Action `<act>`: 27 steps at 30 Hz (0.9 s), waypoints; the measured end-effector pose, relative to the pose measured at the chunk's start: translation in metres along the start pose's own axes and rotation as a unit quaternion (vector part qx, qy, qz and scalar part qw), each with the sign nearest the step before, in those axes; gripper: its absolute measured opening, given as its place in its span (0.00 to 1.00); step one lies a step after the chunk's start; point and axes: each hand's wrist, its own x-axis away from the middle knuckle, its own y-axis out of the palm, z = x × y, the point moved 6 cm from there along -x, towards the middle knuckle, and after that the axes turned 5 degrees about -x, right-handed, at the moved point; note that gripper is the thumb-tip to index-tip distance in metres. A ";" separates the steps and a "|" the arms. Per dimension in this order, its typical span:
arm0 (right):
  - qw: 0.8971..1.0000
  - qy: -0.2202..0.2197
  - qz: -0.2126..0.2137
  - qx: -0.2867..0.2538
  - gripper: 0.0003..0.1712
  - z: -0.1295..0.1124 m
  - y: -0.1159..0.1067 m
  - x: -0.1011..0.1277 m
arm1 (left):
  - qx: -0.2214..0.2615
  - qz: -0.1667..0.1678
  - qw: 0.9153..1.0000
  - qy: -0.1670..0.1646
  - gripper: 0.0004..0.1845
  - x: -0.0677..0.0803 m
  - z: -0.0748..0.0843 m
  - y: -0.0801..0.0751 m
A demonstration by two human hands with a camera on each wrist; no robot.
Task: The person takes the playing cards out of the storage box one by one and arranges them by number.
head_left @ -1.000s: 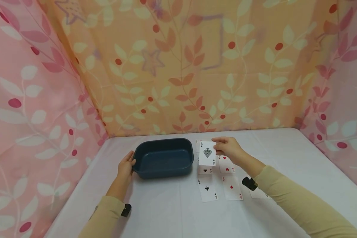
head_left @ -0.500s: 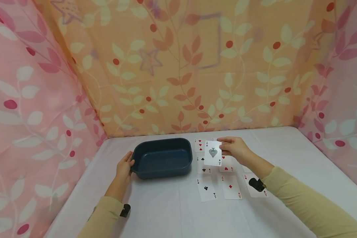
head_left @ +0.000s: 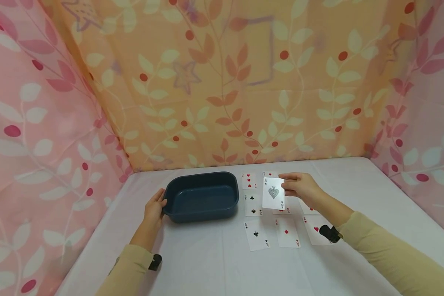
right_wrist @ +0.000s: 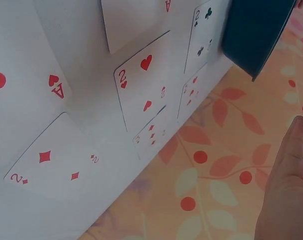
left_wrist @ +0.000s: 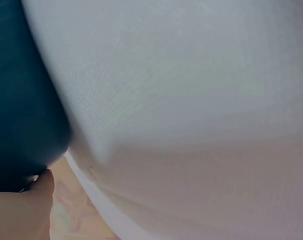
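I pinched the ace of spades point(head_left: 273, 193) in my right hand point(head_left: 299, 188), lifted above the other cards point(head_left: 270, 232). My left hand point(head_left: 153, 208) gripped the tub point(head_left: 201, 197); next, I judged, the ace needed carrying over its rim.

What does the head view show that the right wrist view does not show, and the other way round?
Only the head view shows the ace of spades pinched in the right hand, the left hand gripping the bin's end, and the ace of clubs. Only the right wrist view shows the two of diamonds plainly. Both show the dark blue bin, the two of clubs, the two of hearts and the white table.
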 end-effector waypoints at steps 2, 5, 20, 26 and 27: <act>1.000 -0.001 0.000 -0.002 0.28 0.000 -0.003 0.002 | -0.002 -0.002 1.000 0.000 0.32 0.000 -0.001 0.000; 1.000 -0.003 -0.002 -0.005 0.28 -0.001 -0.007 0.005 | 0.000 -0.004 1.000 0.000 0.32 0.000 -0.001 0.000; 1.000 0.008 0.017 0.019 0.29 0.003 -0.026 0.021 | 0.001 0.000 1.000 -0.005 0.31 0.000 0.000 0.000; 0.999 0.008 0.026 0.033 0.30 0.007 -0.034 0.027 | 0.006 -0.001 1.000 -0.006 0.31 0.000 0.000 0.000; 0.999 0.007 0.027 0.033 0.30 0.007 -0.035 0.028 | 0.006 0.000 1.000 -0.007 0.31 -0.001 0.000 0.000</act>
